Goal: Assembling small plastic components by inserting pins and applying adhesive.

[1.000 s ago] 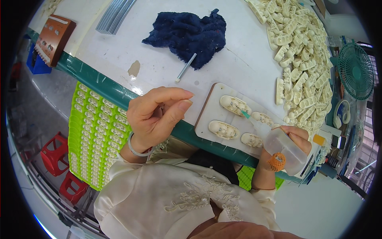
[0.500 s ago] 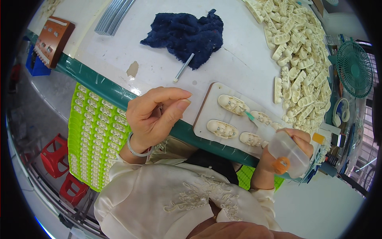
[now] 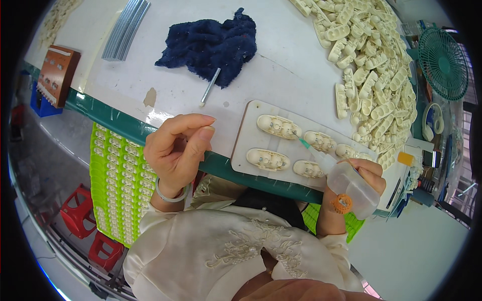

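My right hand (image 3: 370,173) grips a translucent squeeze bottle (image 3: 355,189) with an orange cap or plug. Its thin green nozzle (image 3: 304,143) points at the right end of a cream oval plastic part (image 3: 277,125). That part sits in a pale board (image 3: 242,138) with several similar parts, each with small shiny spots in its hollows. To the board's left, my left hand (image 3: 175,150) hovers with fingers curled and thumb and forefinger tips close together. Whatever it may hold is hidden.
A heap of cream plastic parts (image 3: 371,75) covers the table's right side. At the back lie a dark blue cloth (image 3: 211,47), a threaded-looking metal rod (image 3: 210,88) and a bundle of rods (image 3: 125,31). A filled green tray (image 3: 118,185) stands left, a green fan (image 3: 442,62) right.
The whole view has shifted slightly, moving the table things leftward. The bottle stays in my right hand, its nozzle still at the same part. My left hand keeps its pinched shape.
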Motion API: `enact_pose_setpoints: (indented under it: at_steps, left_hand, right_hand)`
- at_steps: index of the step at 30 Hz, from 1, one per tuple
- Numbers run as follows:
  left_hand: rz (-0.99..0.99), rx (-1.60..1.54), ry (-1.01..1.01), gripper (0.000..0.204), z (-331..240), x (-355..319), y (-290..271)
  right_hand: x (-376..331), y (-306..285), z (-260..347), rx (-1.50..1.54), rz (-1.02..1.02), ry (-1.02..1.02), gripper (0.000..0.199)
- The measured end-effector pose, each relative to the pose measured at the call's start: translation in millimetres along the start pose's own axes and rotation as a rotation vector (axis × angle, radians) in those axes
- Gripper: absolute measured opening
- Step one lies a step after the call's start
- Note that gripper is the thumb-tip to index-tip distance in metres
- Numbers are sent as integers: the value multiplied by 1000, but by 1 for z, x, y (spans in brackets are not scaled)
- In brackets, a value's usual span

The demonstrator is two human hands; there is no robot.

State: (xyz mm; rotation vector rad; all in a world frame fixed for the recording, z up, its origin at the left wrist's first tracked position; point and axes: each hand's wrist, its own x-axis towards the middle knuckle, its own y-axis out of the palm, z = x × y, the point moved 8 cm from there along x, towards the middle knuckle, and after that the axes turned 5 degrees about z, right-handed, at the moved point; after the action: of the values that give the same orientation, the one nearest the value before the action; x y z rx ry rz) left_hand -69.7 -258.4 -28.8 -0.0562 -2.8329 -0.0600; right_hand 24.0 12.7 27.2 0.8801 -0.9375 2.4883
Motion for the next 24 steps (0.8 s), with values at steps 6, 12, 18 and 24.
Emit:
enact_pose_setpoints:
  at_steps: [6, 12, 18, 24]
  left_hand:
    - [-20, -9, -32, 11, 2, -2, -1]
    - [-5, 12, -25, 11, 1, -1, 0]
    - [-30, 15, -38, 11, 1, -3, -2]
    - [-37, 40, -31, 10, 3, -2, 1]
  right_hand:
    - [3, 4, 1, -34, 36, 7, 24]
    - [-4, -22, 7, 3, -193, -17, 27]
    - [-11, -38, 8, -345, -206, -16, 22]
    - [-16, -37, 0, -229, -91, 78, 32]
